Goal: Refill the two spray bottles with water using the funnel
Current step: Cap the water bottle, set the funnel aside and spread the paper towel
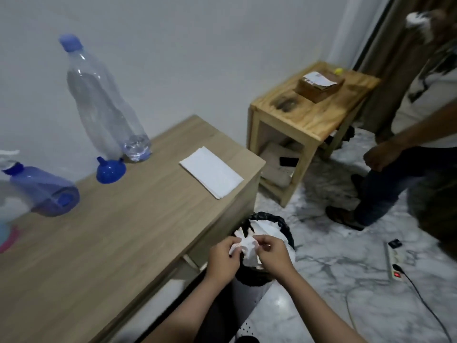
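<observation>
Head view, off the table's (128, 219) near right corner: both hands over the black-lined bin (284, 225), left hand (222, 256) and right hand (272, 256) each pinching a crumpled white tissue (247, 246) between them. No task thing in either hand.

Far left of the hands, along the table's back edge by the wall: blue funnel (110, 170), wide mouth down, spout up. Just behind it, nearly touching, clear water bottle (103, 102), blue cap on, upright though bowed by the lens, little water visible at the base.

Left edge of table: blue spray bottle (44, 190), long axis seemingly toward the left edge; lens warp, cannot tell if tipped. Second spray bottle (7, 229) only a cropped pink and pale blur at the left edge.

Right end of table: flat folded white tissue (211, 172).

Judgement: left hand nearer all task things; reach up-left across the table once the tissue is dropped.
</observation>
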Motion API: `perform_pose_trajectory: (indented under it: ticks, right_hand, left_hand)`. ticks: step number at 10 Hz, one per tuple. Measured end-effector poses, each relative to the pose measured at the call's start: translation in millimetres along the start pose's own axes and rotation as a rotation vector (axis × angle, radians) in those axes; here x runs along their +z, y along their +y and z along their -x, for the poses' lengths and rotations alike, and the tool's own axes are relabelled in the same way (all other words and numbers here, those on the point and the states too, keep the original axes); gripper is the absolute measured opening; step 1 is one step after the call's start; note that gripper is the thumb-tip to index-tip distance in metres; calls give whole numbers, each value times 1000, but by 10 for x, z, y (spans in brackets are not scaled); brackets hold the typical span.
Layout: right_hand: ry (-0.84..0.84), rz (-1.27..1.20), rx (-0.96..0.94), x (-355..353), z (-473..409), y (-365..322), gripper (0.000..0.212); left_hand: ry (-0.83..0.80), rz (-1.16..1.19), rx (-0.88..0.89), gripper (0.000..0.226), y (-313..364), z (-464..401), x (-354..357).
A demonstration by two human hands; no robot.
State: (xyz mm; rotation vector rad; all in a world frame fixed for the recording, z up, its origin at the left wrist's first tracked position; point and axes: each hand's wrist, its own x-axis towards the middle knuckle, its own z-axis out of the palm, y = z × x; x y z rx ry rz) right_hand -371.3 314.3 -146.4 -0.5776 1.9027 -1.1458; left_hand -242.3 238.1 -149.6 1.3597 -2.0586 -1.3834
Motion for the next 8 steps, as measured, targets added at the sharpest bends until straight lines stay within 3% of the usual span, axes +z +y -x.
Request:
perform_pose_trajectory:
  ticks: [2, 3, 5, 6, 8]
  right_hand:
    - [60, 28, 140, -246, -466, 325, 27]
    - [56, 11, 209, -333, -666, 439, 33]
    - [-107, 104, 364, -480, -954, 733, 59]
    - [-103, 110, 388, -521, -971, 818, 60]
    - [-16, 84, 355, -471, -911, 791, 50]
  left_hand:
    - [-316, -16, -130, 48, -101, -498, 595]
    - [-390, 4, -233, 56, -174, -776, 878]
    - [-556, -200, -442, 64, -288, -1154, 1147]
    - [-597, -281, -433, 56, -446, -1217, 1183]
    - [-531, -254, -360, 48, -583, -1179, 1151]
